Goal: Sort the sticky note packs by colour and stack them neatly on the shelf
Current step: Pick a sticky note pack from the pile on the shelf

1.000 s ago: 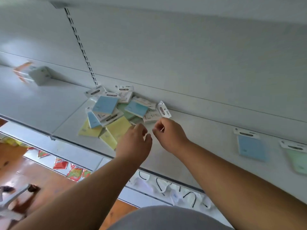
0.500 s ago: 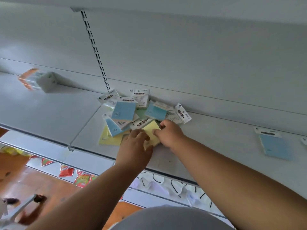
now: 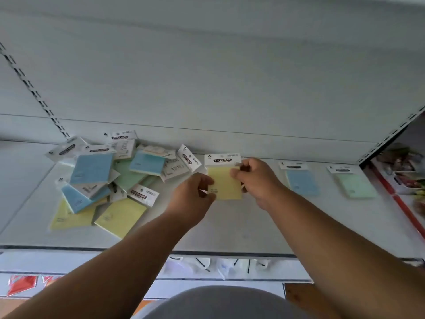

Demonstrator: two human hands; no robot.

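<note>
A yellow sticky note pack [image 3: 226, 184] with a white header card sits between both hands near the back of the white shelf [image 3: 230, 229]. My left hand [image 3: 195, 196] pinches its left edge, while its right edge is gripped by my right hand [image 3: 255, 178]. Whether the pack rests on the shelf or hovers just above it I cannot tell. To the left lies a jumbled pile of blue, green and yellow packs [image 3: 103, 180]. Right of my hands a blue pack [image 3: 301, 180] and a green pack [image 3: 354, 183] lie flat, apart from each other.
The shelf's back panel [image 3: 207, 88] rises right behind the packs. A slotted upright [image 3: 34, 88] runs at the left. At the far right edge is another unit with red trim and mixed goods [image 3: 404, 176]. Lower shelves show below the front edge.
Both hands took a yellow pack from the pile's right side and carried it to the right, away from the pile. The camera view also swung to the right.
</note>
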